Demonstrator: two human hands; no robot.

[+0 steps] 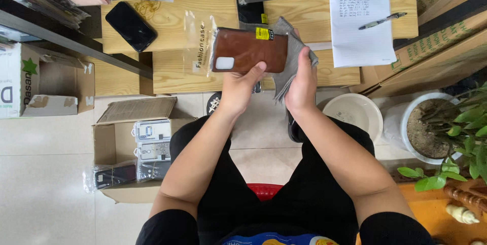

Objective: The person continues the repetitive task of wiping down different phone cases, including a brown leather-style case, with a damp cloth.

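Left hand (238, 89) fingers pinching brown phone case (249, 49) by its edge; right hand (302, 80) clutching grey cloth (291, 57) beside case. Thin grip, could slip floorward.

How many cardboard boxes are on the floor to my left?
2: an open box holding packaged phone cases, and a smaller open one behind it. More may be hidden.

Grey cloth (290, 57) partly hidden behind brown phone case (249, 50) and right hand (302, 83). Handwriting on paper sheet (362, 22) too small to tell. Potted plant (446, 128) cut off by right edge. Packaged cases in cardboard box (109, 146) blurred.
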